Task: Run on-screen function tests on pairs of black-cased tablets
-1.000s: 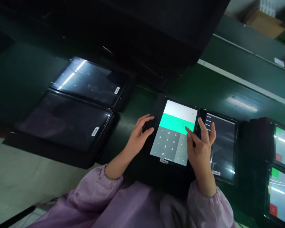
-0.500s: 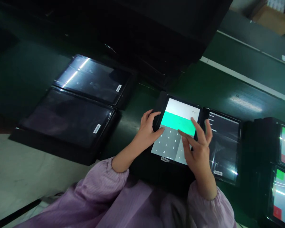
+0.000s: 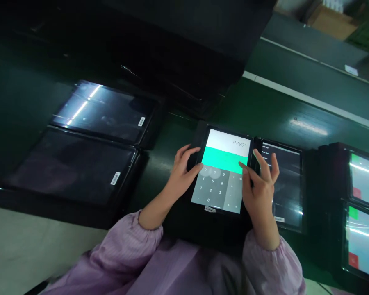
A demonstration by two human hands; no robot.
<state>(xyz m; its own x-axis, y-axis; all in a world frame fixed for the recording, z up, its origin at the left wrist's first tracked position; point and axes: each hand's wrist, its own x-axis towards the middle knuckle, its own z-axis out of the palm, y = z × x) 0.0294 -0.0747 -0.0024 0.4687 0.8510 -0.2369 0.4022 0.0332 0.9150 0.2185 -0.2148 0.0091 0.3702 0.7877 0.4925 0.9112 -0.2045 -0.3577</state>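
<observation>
A lit tablet (image 3: 213,190) lies in front of me, showing a calculator with a grey keypad, a green band and a white display line. My left hand (image 3: 182,172) grips its left edge, thumb at the edge beside the 7 key and fingers along the side. Pale round marks cover the 7 and 8 keys. Over the tablet's right side is my right hand (image 3: 260,190), fingers apart and holding nothing; its index fingertip is at the green band. Whether that fingertip touches the glass I cannot tell. Partly behind this hand, a second tablet (image 3: 287,184) displays a dark menu list.
Two dark-screened tablets, a rear one (image 3: 110,110) and a front one (image 3: 76,164), lie to the left with barcode labels. At the right edge stand two lit tablets, one upper (image 3: 367,176) and one lower (image 3: 364,241), with green and red patches. A cardboard box (image 3: 330,20) sits far back.
My right hand has drawn back to the right, uncovering more of the keypad. More characters stand on the display line, and the 7 and 8 keys show pale marks. The view has shifted slightly.
</observation>
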